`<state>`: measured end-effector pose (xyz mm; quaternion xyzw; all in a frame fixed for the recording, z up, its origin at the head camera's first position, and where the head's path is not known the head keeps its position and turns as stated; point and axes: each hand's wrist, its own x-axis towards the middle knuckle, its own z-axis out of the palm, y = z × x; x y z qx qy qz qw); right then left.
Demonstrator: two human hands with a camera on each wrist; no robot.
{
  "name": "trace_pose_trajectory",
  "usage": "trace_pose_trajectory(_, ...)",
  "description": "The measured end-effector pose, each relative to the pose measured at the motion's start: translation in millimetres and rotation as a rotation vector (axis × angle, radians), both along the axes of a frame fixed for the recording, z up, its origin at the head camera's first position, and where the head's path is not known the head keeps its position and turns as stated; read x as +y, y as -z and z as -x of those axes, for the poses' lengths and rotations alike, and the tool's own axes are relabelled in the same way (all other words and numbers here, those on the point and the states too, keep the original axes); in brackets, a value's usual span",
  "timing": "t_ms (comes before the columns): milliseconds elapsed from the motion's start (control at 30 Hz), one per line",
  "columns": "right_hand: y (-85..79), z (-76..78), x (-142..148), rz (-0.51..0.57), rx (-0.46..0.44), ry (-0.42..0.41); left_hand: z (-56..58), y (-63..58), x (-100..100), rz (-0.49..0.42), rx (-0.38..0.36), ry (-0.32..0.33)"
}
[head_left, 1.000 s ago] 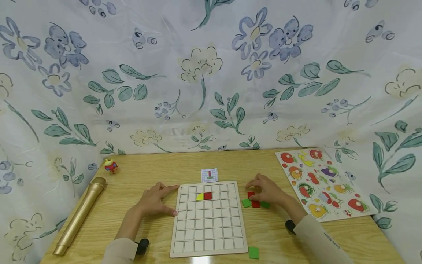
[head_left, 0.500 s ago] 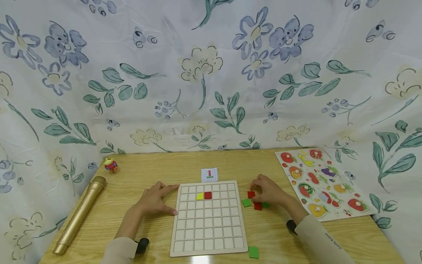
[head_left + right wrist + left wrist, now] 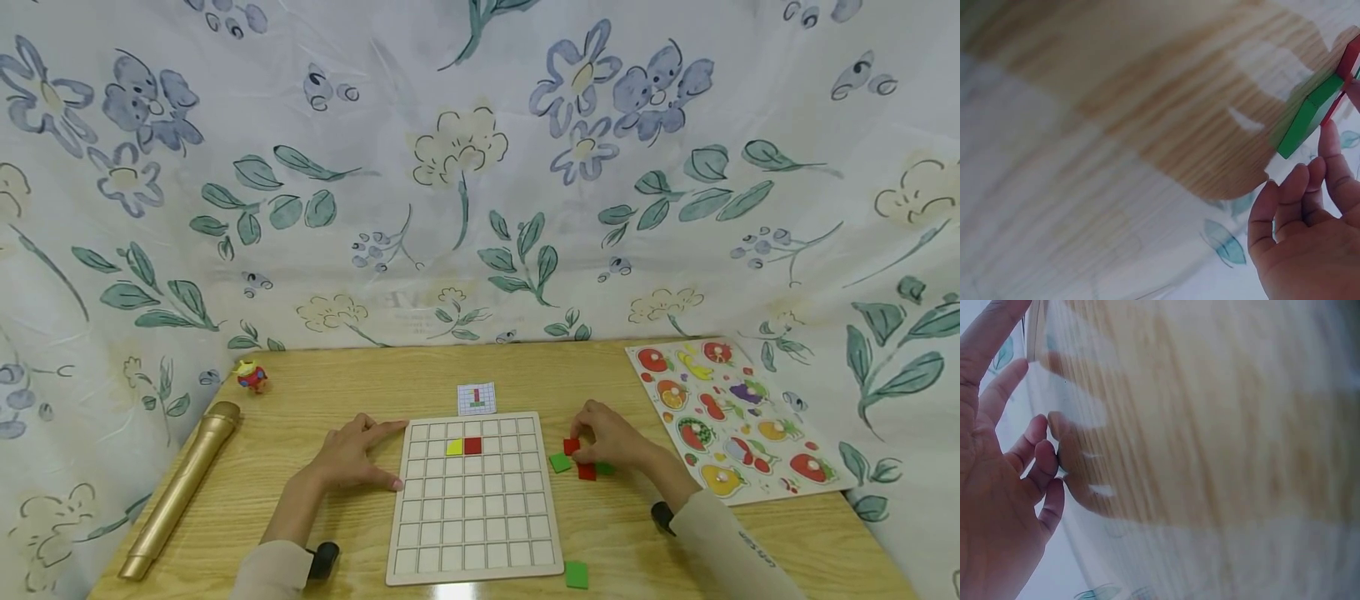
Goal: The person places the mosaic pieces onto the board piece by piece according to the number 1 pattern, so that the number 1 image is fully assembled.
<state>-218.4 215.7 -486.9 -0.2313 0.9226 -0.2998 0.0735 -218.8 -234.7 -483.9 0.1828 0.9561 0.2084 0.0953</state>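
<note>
A pale wooden grid board (image 3: 474, 529) lies flat on the table. In its second row sit a yellow tile (image 3: 454, 447) and a red square tile (image 3: 472, 446), side by side. My left hand (image 3: 348, 457) is spread along the board's left edge, index finger and thumb touching it. Right of the board, my right hand (image 3: 613, 439) pinches a red tile (image 3: 571, 446) between thumb and index finger, low over the table. Around it lie a second red tile (image 3: 587, 472), a green tile (image 3: 560, 462) and another green tile (image 3: 604, 469) partly covered by the hand.
A small pattern card (image 3: 476, 398) lies behind the board. Near the front right corner is a lone green tile (image 3: 577, 575). A gold microphone (image 3: 180, 492) and a small toy figure (image 3: 251, 377) are at left; a fruit puzzle board (image 3: 720, 425) lies at right.
My right hand has shifted a little to the right, and its index finger and thumb have drawn together at the red tile. The second red tile moved slightly. The left hand stayed put.
</note>
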Motion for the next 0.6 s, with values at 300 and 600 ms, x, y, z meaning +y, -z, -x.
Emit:
trace_pose_trajectory(300, 0.1, -1.5, -1.7, -0.008, 0.024, 0.004, 0.0, 0.9, -0.9, -0.001, 0.005, 0.007)
trace_pose_trajectory(600, -1.8, -3.4, -3.1, 0.000, 0.034, 0.017, 1.4, 2.9, -1.2, 0.005, 0.003, 0.008)
